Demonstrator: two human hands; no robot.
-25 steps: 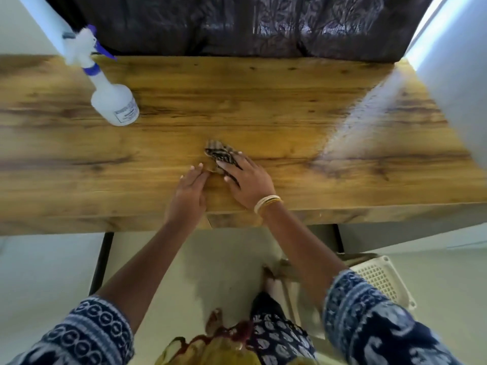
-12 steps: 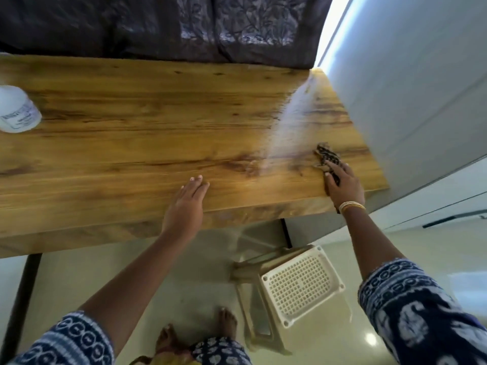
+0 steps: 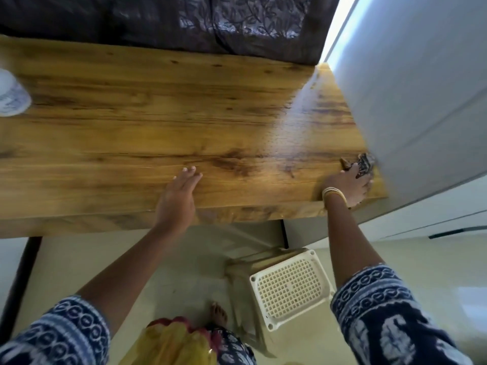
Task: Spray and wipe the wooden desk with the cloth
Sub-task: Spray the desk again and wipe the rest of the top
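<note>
The wooden desk [image 3: 131, 122] fills the upper half of the view, with a pale sheen of spray droplets on its right part. My right hand [image 3: 350, 187] presses a small dark patterned cloth [image 3: 365, 163] onto the desk's near right corner, right against the white wall. Fingers lie over the cloth and hide most of it. My left hand [image 3: 179, 196] rests flat on the front edge of the desk near the middle, fingers straight, holding nothing. The white spray bottle [image 3: 11, 97] stands at the far left edge, only its base showing.
A dark patterned curtain [image 3: 184, 19] hangs behind the desk. The white wall [image 3: 411, 88] borders the desk's right end. A cream plastic stool [image 3: 287, 285] stands on the floor under the desk's right part, near my feet. A black desk leg [image 3: 21, 283] is at the left.
My right hand has slid the cloth further right along the front of the desk, up to the wall. My left hand stays flat on the front edge. The view has shifted right.
</note>
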